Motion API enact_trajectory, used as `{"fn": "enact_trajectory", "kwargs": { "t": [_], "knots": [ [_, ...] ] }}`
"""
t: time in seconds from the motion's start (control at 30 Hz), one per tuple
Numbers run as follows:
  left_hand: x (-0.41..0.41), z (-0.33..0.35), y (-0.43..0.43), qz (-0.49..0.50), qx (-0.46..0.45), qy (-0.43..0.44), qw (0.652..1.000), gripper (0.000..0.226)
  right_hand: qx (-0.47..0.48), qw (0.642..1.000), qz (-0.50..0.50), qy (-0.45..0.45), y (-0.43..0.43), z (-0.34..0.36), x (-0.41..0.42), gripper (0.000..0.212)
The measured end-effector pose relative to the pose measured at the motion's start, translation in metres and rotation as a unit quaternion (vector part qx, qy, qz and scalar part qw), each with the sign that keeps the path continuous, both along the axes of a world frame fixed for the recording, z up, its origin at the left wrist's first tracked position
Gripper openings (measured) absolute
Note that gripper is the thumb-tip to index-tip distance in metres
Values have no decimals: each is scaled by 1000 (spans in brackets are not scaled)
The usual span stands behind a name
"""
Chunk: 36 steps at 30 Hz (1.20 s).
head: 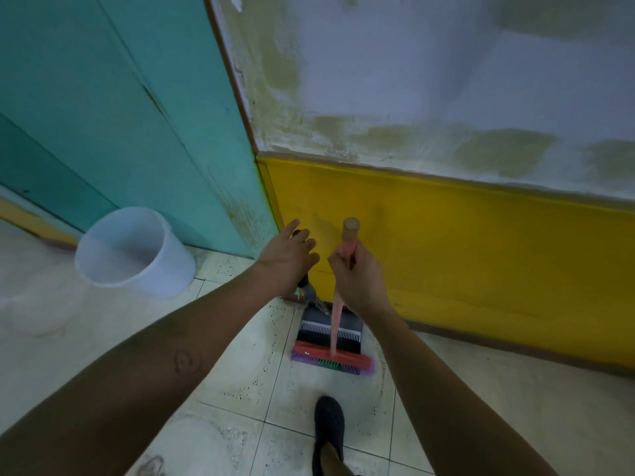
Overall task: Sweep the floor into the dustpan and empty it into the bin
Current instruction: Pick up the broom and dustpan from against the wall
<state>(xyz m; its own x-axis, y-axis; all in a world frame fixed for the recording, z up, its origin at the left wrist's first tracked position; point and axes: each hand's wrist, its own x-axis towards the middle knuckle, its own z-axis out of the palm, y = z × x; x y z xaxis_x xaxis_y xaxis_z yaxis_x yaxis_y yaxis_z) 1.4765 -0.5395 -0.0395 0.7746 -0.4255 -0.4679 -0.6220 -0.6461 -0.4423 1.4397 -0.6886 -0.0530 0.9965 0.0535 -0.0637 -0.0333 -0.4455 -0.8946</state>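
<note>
My right hand point(357, 276) grips the pink broom handle point(336, 321) just below its wooden tip. The red broom head point(331, 358), with purple and green bristles, sits on the floor at the mouth of the dark dustpan point(330, 326). The dustpan stands on the tiles against the yellow skirting. My left hand point(287, 257) holds the top of the dustpan's upright handle point(307, 291), with its dark tip showing between thumb and fingers. A white bucket point(134, 252) stands to the left, by the teal door.
The teal door point(137, 132) and the yellow skirting point(464, 252) meet in a corner just behind the dustpan. My foot in a dark shoe point(328, 431) stands on the speckled floor tiles point(240, 389) below the broom head.
</note>
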Motion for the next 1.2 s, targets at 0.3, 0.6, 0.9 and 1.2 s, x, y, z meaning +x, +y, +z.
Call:
{"fn": "enact_trajectory", "kwargs": {
  "t": [0.3, 0.6, 0.9, 1.2],
  "knots": [
    [-38, 34, 49, 119, 52, 44, 991, 59, 34, 998, 49, -8, 17, 40, -9, 15],
    [-100, 60, 152, 404, -120, 42, 906, 44, -4, 977, 204, -57, 83, 84, -2, 30],
    [-204, 60, 239, 745, -459, -42, 482, 20, 17, 959, 238, -151, 193, 113, -3, 34],
    [-299, 62, 312, 783, -591, -169, 92, 29, 73, 938, 338, 5, 351, 109, -46, 26]
  ]
}}
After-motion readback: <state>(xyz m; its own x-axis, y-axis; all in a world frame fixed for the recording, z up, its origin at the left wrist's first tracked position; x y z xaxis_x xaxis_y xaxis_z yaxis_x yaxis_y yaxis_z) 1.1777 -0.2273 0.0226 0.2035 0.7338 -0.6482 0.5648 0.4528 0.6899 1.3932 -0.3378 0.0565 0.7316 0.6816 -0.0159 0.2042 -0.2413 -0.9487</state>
